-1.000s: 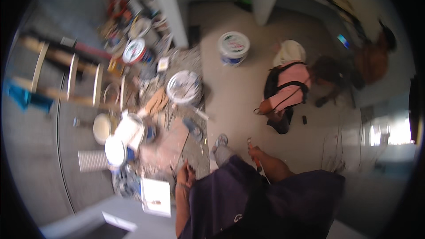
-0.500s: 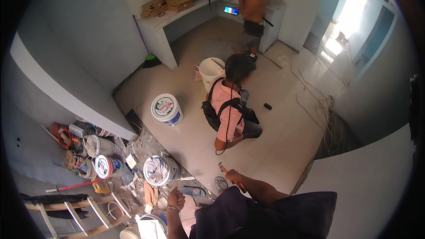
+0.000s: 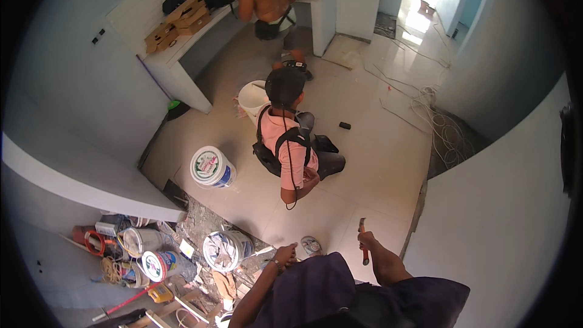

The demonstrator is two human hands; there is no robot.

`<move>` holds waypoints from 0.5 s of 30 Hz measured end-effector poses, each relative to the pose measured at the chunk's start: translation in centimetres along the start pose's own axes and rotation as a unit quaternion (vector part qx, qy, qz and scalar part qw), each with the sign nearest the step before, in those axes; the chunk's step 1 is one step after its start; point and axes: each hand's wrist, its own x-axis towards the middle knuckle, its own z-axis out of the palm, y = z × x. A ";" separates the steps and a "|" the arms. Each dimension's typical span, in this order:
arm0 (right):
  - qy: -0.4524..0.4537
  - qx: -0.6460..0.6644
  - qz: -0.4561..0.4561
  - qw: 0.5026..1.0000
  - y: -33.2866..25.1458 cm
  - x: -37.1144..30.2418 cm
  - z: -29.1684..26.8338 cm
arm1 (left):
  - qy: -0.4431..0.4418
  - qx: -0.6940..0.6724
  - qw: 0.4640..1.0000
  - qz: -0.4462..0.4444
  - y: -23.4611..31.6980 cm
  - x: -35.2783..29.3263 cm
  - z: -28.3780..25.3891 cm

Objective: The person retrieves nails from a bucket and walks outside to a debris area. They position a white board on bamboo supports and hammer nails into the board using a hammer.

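My right hand (image 3: 368, 242) is closed around the orange handle of a claw hammer (image 3: 365, 257). The hammer stands nearly upright, its metal head above my fist, over the tiled floor. My left hand (image 3: 285, 255), a band at its wrist, hangs in front of my dark clothing with its fingers curled in. What it holds, if anything, is too small to make out. Just left of it lies a tool with a pale handle (image 3: 263, 251), beside a white bucket (image 3: 223, 251) of crumpled grey material. A sandal (image 3: 311, 245) shows between my hands.
A person in a pink shirt (image 3: 291, 167) squats ahead, beside an open white bucket (image 3: 252, 98). Another person (image 3: 267, 0) stands at the counter (image 3: 176, 48). A lidded bucket (image 3: 212, 167) stands left. Buckets and rubble crowd the lower left; loose cable (image 3: 449, 140) lies right.
My view has shifted. My right hand has carried the hammer rightward and turned it more upright; my left hand has moved right and up. The standing person has turned toward the counter.
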 end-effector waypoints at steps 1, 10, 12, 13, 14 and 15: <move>-0.001 0.019 0.006 1.000 1.3 0.1 -0.6 | 0.001 0.043 0.999 0.001 -0.2 0.2 0.5; 0.035 0.025 0.086 0.995 11.0 -4.3 4.6 | 0.045 0.316 0.947 0.044 -3.2 5.3 -4.4; 0.000 0.004 0.095 0.995 12.0 -4.5 7.0 | 0.046 0.328 0.943 0.017 -4.0 5.2 -7.0; -0.008 0.015 0.074 0.997 12.2 -5.1 8.8 | 0.031 0.370 0.927 0.055 -5.4 6.2 -9.6; -0.014 0.029 0.054 0.998 12.4 -5.7 10.6 | 0.042 0.321 0.946 0.015 -7.3 6.8 -12.1; -0.023 0.034 0.029 0.999 11.8 -6.2 12.5 | 0.057 0.262 0.963 -0.021 -8.2 6.5 -14.1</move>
